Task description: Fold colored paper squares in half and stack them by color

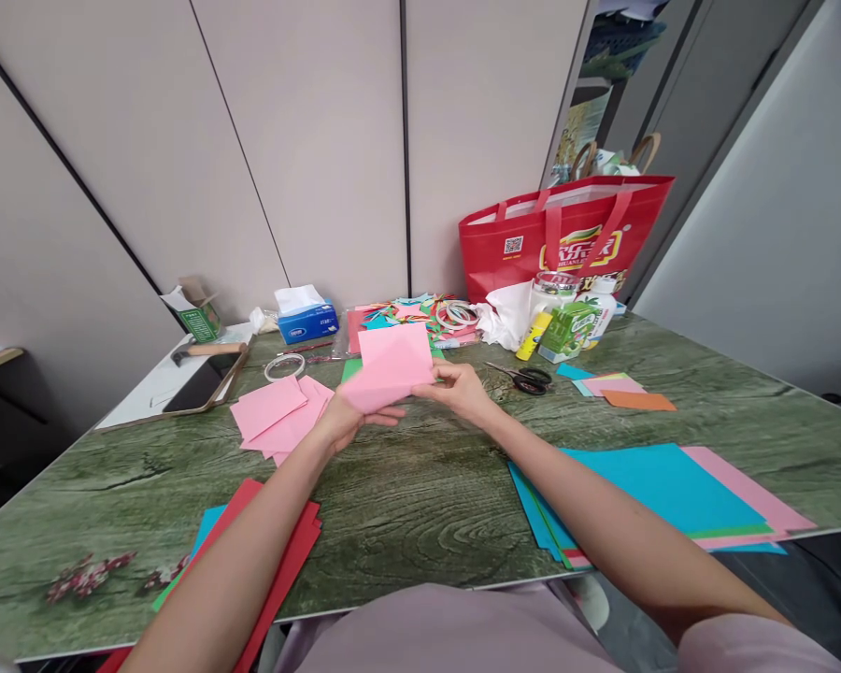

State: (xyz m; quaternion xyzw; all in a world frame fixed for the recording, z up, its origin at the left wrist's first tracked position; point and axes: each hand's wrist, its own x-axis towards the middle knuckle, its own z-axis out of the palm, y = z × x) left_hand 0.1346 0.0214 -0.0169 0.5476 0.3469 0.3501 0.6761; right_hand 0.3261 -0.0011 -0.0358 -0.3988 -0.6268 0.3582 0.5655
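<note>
A folded pink paper sheet (pixel 391 366) is held up above the green wood-grain table (pixel 420 505) between both hands. My left hand (pixel 350 421) grips its lower left corner from beneath, fingers closed on it. My right hand (pixel 459 388) pinches its right edge. Just left of my left hand lies a small pile of pink paper pieces (pixel 277 416). Black scissors (pixel 525 378) rest right of my right hand.
Red sheets (pixel 280 551) lie at the near left, a blue-topped paper stack (pixel 659 491) at the near right. Farther back: tape rolls (pixel 455 313), tissue box (pixel 308 321), glue stick (pixel 533 335), red bag (pixel 567 238), hammer (pixel 206 350), orange paper (pixel 637 400).
</note>
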